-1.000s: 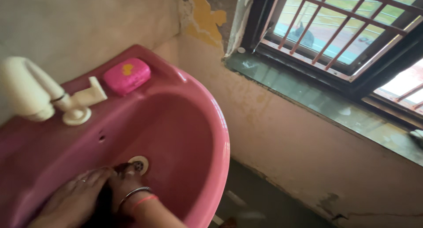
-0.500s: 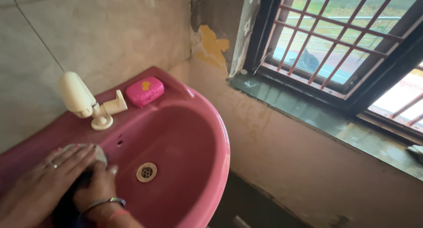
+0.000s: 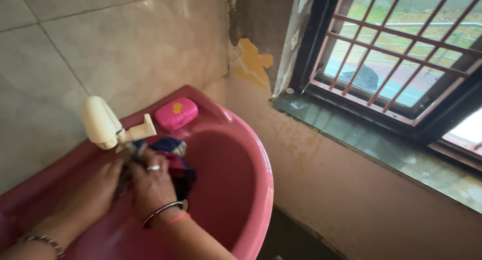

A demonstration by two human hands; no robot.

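Item: dark blue-and-red bunched cloth point(image 3: 170, 159), held over pink ceramic basin point(image 3: 251, 154), just under cream plastic tap point(image 3: 108, 124) | right hand point(image 3: 153, 184) clenched on cloth, nearer | left hand point(image 3: 98, 189) gripped its left end | bundle lay beyond fingers, toward pink soap case point(image 3: 175, 113)

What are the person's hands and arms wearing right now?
Both forearms are bare, with no sleeves in view. The right hand has a ring on one finger, plus a silver bangle and a thin red band at the wrist. The left hand has a beaded metal bracelet at the wrist.
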